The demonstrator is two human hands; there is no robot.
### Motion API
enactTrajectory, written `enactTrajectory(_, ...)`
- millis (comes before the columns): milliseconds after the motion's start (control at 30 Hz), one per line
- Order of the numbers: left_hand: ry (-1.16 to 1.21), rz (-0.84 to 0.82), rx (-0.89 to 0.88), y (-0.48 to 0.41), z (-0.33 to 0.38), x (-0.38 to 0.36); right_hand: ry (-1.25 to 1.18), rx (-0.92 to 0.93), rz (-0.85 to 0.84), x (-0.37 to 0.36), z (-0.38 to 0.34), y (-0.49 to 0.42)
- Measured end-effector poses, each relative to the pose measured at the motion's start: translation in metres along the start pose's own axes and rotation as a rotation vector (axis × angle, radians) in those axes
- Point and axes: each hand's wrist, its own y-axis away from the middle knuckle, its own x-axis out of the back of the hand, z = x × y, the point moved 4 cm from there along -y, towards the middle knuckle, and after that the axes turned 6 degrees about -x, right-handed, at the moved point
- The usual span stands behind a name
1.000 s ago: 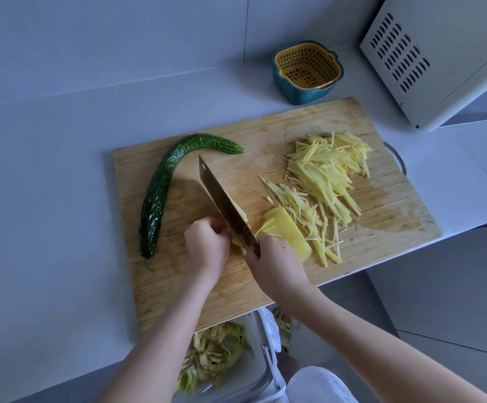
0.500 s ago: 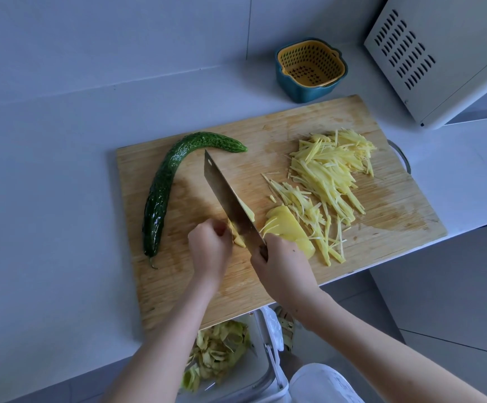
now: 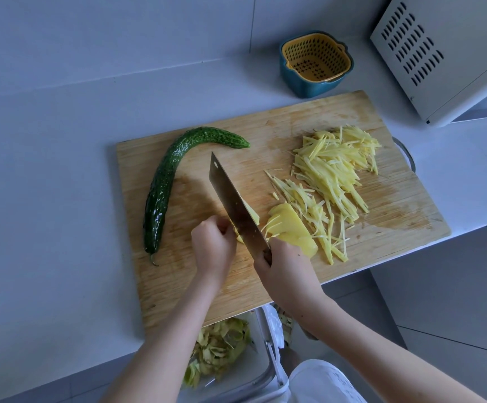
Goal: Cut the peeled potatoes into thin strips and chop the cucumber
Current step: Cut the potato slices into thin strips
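Head view
- Board [image 3: 309, 117]: wooden, lies on the white bench [image 3: 47, 199]; near corner hangs over the bench edge.
- L hand [image 3: 213, 245]: fingers curled, knuckles fwd, clamped down on the potato [image 3: 253, 215] at the board's near-middle; knuckles just beside the blade's left face.
- R hand [image 3: 285, 266]: closed round the knife [image 3: 233, 205] handle; handle itself mostly hidden by the fist.
- Knife: wide cleaver-type blade w/ a hole near the far tip, tip pointing away and left; blade sits over the potato, between the two hands. Can't tell if the edge touches the board.
- Potato: only small yellow bits show either side of the blade, rest hidden under L hand.
- Slices [image 3: 291, 228]: fanned stack of flat potato slices, just right of the blade, touching the R hand's far side.
- Strips [image 3: 332, 170]: loose pile of thin potato strips on the board's right half, from beside the slices out to the far right corner.
- Cucumber [image 3: 166, 181]: whole, uncut, curved, dark green; on the board's left side, well apart from the knife, stem end toward the near edge.
- Basket [image 3: 315, 64]: yellow strainer inside a blue bowl, on the bench beyond the board.
- Oven [image 3: 440, 53]: white vented box, far right.
- Bin [image 3: 262, 373]: below the bench edge, holds peels [image 3: 221, 344].
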Motion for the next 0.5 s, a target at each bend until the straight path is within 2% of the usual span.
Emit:
enactTrajectory(200, -0.011, -0.011, -0.007, -0.002, -0.002, -0.002, 0.007, 0.003, 0.03, -0.01, -0.005, -0.015)
enactTrajectory(500, -0.045, 0.046, 0.115, 0.003, -0.002, -0.005, -0.184, 0.021, 0.011, 0.001, 0.004, -0.035)
